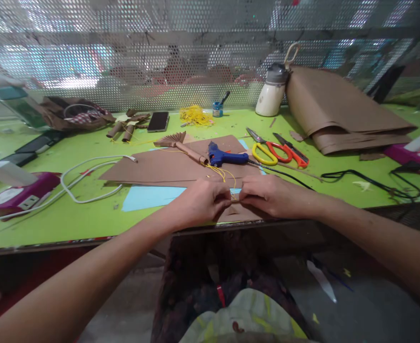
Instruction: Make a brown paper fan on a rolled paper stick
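My left hand and my right hand meet at the near edge of the green table. Both are closed in a pinch on a small folded piece of brown paper between them. A thin yellow thread runs from the pinch up toward a blue glue gun. Under my hands lie a brown paper sheet and a light blue sheet. A finished brown paper fan lies just beyond.
Yellow-handled scissors and orange-handled scissors lie right of the glue gun. A stack of brown paper, a white bottle, a phone, a yellow thread bundle, a white cable and a black cable are around.
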The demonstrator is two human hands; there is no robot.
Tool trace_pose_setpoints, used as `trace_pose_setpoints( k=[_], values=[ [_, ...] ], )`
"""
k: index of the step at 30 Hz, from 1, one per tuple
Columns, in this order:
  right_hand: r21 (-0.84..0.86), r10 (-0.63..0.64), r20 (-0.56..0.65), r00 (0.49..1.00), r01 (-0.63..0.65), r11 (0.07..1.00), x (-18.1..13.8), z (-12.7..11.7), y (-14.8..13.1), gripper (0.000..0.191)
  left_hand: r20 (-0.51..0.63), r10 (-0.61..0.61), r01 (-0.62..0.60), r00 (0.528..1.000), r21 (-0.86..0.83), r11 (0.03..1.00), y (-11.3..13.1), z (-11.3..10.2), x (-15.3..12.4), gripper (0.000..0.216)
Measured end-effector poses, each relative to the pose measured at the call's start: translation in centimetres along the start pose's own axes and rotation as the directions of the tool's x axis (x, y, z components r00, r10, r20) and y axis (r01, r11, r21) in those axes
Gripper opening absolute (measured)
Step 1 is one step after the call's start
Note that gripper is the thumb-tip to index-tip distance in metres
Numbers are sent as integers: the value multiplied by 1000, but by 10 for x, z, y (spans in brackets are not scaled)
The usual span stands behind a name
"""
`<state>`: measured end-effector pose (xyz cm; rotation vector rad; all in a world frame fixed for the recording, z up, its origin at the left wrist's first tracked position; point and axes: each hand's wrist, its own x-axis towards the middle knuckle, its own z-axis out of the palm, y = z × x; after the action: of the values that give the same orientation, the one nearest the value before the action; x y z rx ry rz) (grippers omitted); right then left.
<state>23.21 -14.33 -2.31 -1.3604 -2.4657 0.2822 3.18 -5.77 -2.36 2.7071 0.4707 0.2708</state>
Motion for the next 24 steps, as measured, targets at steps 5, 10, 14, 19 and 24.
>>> trace_pose_setpoints(
  k=[5, 10, 14, 19, 24],
  values=[
    [-13, 91, 85, 992, -90, 996, 4, -5, 1, 13, 55, 7, -7, 998, 8, 1000, 0, -6, 1, 16],
    [-8, 118, 122, 986, -118, 993, 10, -9, -3, 11, 55, -33, 33, 998, -7, 999, 0, -4, 1, 15],
    [-6, 77, 133, 988, -77, 997, 12, -7, -4, 11, 43, -10, 10, 999, 2, 1000, 1, -3, 1, 16],
    [-30, 61, 132, 989, -58, 998, 7, -4, -1, 11, 18, 75, -76, 997, 51, 996, -1, -8, -4, 15],
    [-91, 64, 102, 993, -55, 994, -2, -5, 1, 11, 14, 97, -98, 995, 97, 990, -2, -14, -8, 18]
  ],
)
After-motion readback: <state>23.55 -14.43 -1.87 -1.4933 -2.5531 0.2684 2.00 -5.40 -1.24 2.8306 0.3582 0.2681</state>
